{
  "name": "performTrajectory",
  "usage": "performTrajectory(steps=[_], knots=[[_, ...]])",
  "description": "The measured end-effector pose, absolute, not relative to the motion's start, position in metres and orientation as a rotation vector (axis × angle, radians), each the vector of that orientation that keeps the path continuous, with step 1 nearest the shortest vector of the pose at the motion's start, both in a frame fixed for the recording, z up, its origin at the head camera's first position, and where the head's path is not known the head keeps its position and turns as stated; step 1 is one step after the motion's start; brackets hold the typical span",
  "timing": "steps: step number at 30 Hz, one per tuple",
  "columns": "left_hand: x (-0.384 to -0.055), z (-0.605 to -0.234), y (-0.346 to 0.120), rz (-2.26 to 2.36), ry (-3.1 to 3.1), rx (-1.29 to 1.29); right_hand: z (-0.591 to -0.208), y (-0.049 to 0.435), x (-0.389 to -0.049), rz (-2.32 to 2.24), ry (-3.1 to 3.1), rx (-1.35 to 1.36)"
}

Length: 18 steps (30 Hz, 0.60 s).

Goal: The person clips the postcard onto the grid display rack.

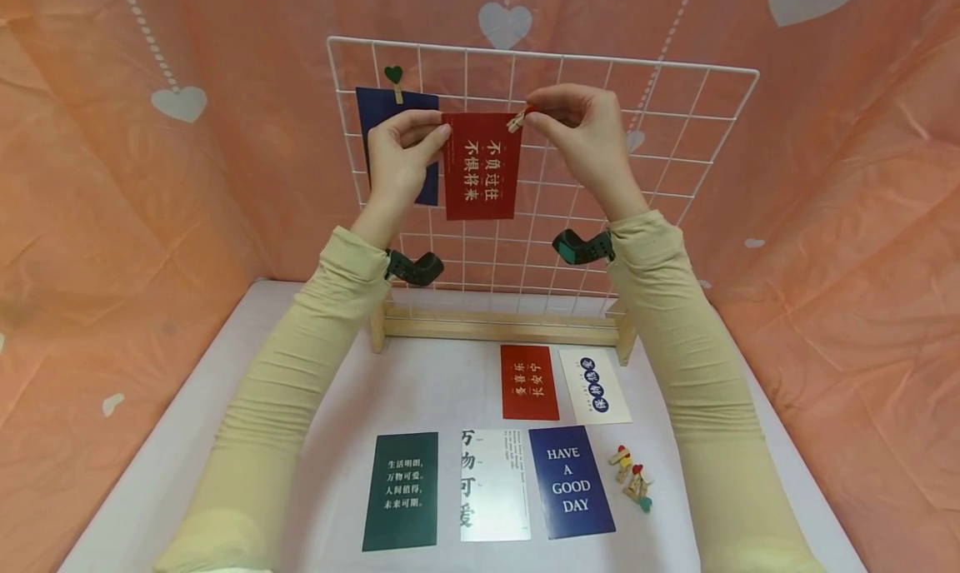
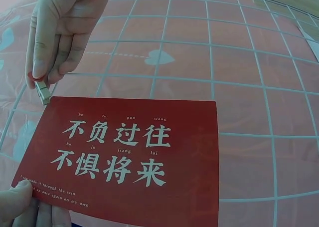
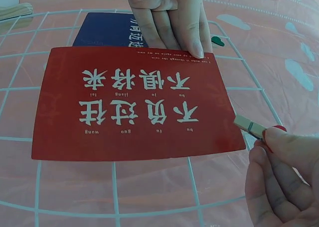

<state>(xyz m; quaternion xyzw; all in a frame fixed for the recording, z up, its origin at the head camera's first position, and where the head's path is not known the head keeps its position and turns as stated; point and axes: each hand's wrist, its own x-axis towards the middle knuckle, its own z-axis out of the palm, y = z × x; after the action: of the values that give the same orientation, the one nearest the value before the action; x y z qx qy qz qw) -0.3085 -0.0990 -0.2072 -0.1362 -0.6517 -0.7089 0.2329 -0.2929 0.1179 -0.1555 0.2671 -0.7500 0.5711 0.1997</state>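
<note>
A red card (image 1: 482, 166) with pale Chinese characters hangs upright in front of the white wire grid (image 1: 570, 58). My left hand (image 1: 406, 152) pinches its upper left edge, thumb in front and fingers behind. At the upper right corner, my right hand (image 1: 588, 132) pinches a small wooden clothespin (image 3: 249, 126) with a red ornament, its tip at the card's edge. Whether the clothespin bites the card and a wire cannot be told. Just left of the red card, a blue card (image 1: 431, 177) hangs on the grid from a clothespin with a green heart (image 1: 393, 74).
On the white table lie another red card (image 1: 529, 382), a white card with blue circles (image 1: 596, 387), a green card (image 1: 401, 491), a white card (image 1: 491, 498) and a blue card (image 1: 572, 482). Several clothespins (image 1: 632, 477) lie at right. A wooden base (image 1: 498, 329) supports the grid.
</note>
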Motion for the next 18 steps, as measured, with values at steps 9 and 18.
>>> performTrajectory(steps=[9, 18], knots=[[-0.312, -0.204, -0.099, -1.957, -1.755, -0.366, -0.152, 0.113, -0.297, 1.543, -2.068, 0.762], [-0.316, -0.202, -0.098, -1.979, -1.740, -0.353, -0.155, 0.111, -0.314, 1.531, -2.040, 0.744]])
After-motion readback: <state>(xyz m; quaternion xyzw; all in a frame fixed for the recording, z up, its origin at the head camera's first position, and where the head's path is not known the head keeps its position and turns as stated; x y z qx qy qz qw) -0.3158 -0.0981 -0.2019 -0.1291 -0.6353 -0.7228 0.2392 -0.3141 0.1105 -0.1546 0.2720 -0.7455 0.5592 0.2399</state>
